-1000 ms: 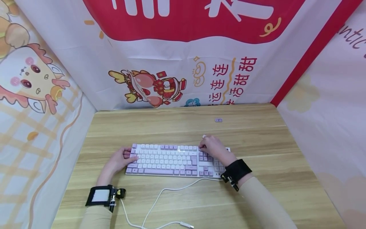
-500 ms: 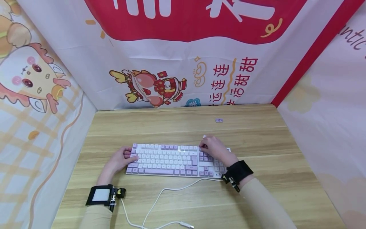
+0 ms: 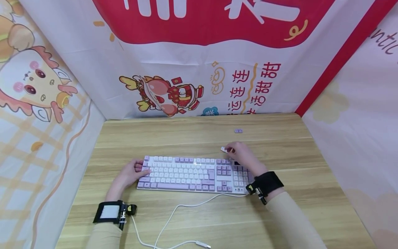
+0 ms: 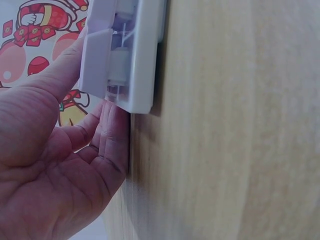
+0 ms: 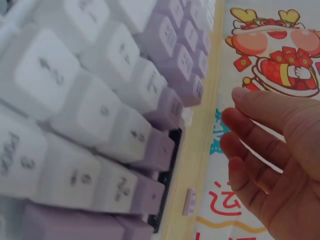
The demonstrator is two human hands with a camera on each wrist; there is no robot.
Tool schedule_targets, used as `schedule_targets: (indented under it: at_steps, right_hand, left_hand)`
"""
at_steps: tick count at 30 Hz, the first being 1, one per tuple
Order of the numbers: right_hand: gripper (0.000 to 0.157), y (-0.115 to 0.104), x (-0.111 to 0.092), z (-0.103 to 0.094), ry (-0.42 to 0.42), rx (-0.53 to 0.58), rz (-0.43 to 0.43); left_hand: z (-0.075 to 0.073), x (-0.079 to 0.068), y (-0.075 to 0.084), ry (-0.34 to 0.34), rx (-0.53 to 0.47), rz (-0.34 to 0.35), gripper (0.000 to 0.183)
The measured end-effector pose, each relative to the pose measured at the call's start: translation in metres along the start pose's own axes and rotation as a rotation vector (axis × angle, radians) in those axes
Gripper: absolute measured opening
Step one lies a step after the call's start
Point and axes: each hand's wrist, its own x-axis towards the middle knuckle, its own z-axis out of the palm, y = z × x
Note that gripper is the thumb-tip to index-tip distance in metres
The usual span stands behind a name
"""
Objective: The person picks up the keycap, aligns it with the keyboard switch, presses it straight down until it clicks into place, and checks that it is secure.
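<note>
A white and lilac keyboard (image 3: 178, 173) lies on the wooden table. My left hand (image 3: 128, 174) grips its left end, thumb on top of the keys, fingers at the side; the left wrist view shows this hand (image 4: 65, 160) close up. Over the keyboard's back right part is my right hand (image 3: 242, 155). In the right wrist view the right hand (image 5: 272, 150) has its thumb and fingers apart, loosely bent, with nothing visible between them. A small white piece (image 3: 223, 149) lies behind the keyboard, beside the right fingertips; its kind is too small to tell.
A small purple rectangular piece (image 3: 238, 131) lies farther back on the table (image 3: 174, 138). The white cable (image 3: 186, 205) curves in front of the keyboard to a plug (image 3: 203, 244). Printed cloth (image 3: 186, 55) stands behind and at both sides.
My right hand has lifted off the top-row keys and moved right and back, close to the small white piece. My left hand keeps its hold on the keyboard.
</note>
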Motion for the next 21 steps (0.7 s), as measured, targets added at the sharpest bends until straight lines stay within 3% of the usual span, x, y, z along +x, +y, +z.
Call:
schedule_targets:
  at_steps: [7,21]
  right_hand:
    - [0.024,0.007,0.005,-0.004,0.04,-0.028,0.039]
    - [0.032,0.001,0.025,-0.004,-0.131,-0.184,0.062]
  left_hand:
    - [0.0,0.0,-0.001,0.001,0.005,0.002,0.07]
    - [0.0,0.003,-0.003,0.005,0.014,0.009,0.07]
